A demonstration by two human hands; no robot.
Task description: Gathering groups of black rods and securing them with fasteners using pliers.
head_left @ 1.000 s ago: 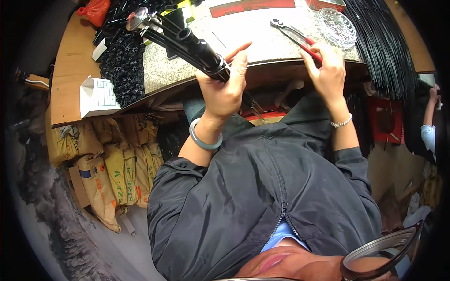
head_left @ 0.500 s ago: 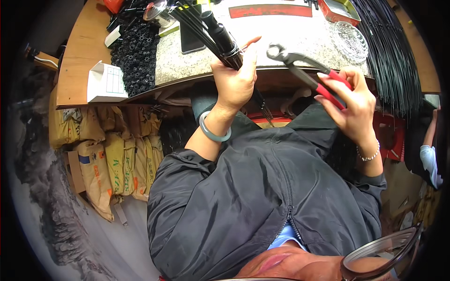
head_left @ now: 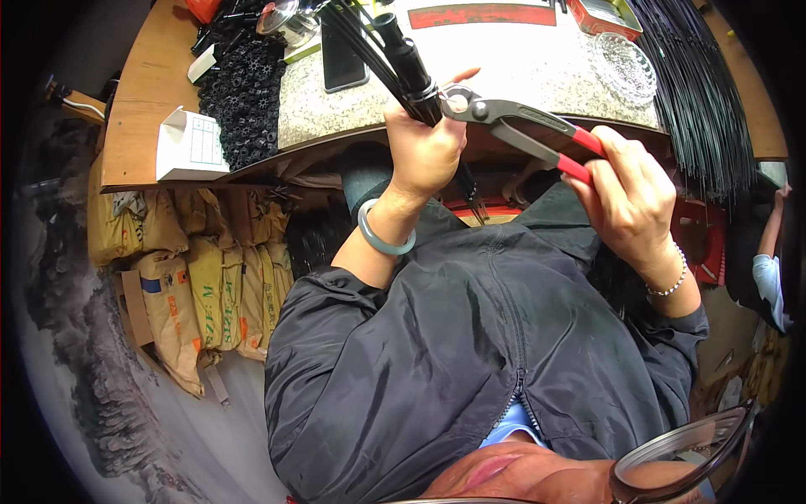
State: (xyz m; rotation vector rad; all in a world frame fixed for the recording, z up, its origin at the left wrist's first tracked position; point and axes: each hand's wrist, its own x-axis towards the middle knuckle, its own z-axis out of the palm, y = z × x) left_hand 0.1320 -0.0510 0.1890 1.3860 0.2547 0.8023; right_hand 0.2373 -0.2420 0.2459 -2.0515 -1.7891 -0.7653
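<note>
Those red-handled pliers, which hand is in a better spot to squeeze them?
Probably the right hand: it holds the pliers by their red handles. The left hand looks busy, wrapped around a black tube and thin black rods.

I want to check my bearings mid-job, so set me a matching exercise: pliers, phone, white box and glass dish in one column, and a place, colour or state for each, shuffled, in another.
Things:
1. Pliers
2. Phone
3. White box
4. Glass dish

Places, colours or states:
A. On the left part of the wooden table
B. Clear and round, just left of the long black strands
C. Red-handled, held in the right hand
D. Dark screen facing up

Right pairs: 1-C, 2-D, 3-A, 4-B
</note>
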